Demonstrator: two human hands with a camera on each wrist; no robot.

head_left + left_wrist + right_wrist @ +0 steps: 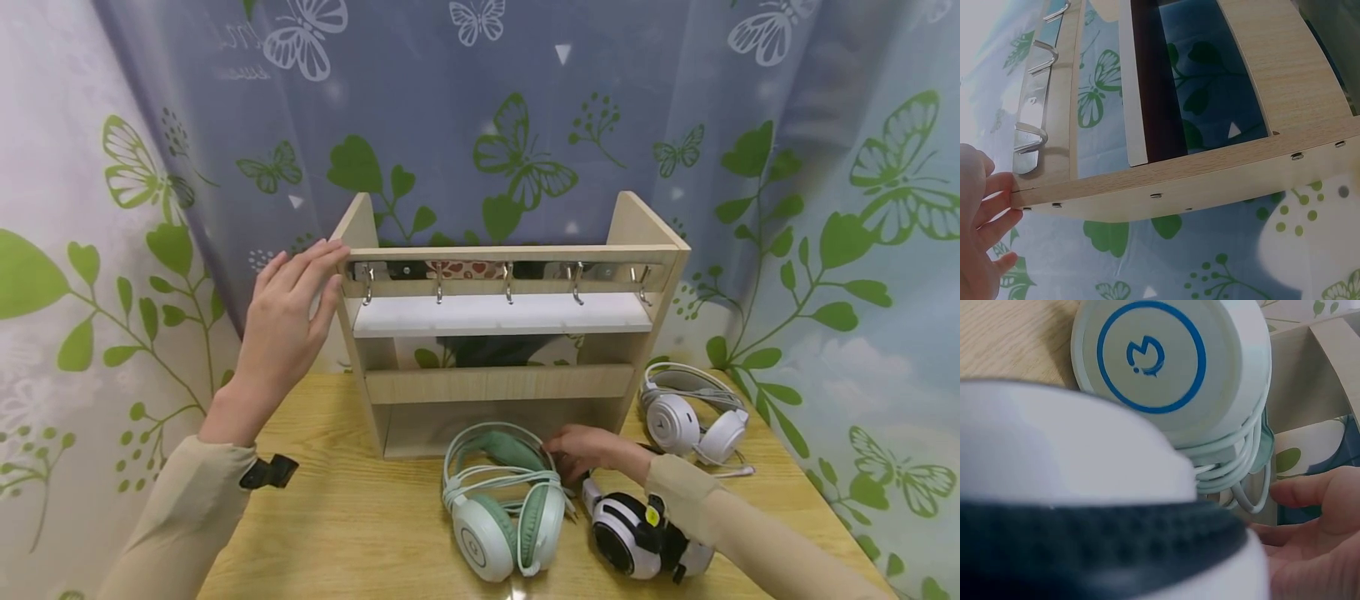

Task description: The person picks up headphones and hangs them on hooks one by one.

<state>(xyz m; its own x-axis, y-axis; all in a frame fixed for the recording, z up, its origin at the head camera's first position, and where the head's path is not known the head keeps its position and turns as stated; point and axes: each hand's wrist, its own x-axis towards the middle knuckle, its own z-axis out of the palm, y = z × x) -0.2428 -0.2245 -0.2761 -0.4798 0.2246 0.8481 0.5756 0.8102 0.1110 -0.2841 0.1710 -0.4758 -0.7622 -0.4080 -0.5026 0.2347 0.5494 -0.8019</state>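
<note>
My left hand [288, 308] rests its straight fingers on the top left corner of a light wooden rack [498, 385]. In the left wrist view, the fingertips [1002, 206] touch the end of its side board. The rack carries a metal strip with several hooks [508, 283]. Mint-green headphones [480, 533], cable wound across them, stand at the rack's front. My right hand [592, 450] has its thumb and curled fingers at the right edge of their headband; the fingertips are partly hidden. Black-and-white headphones [626, 533] lie under my right wrist.
A white headset [675, 421] with a microphone lies right of the rack. All stand on a wood-grain table [322, 500]. Patterned curtains [420, 100] hang close behind and on both sides.
</note>
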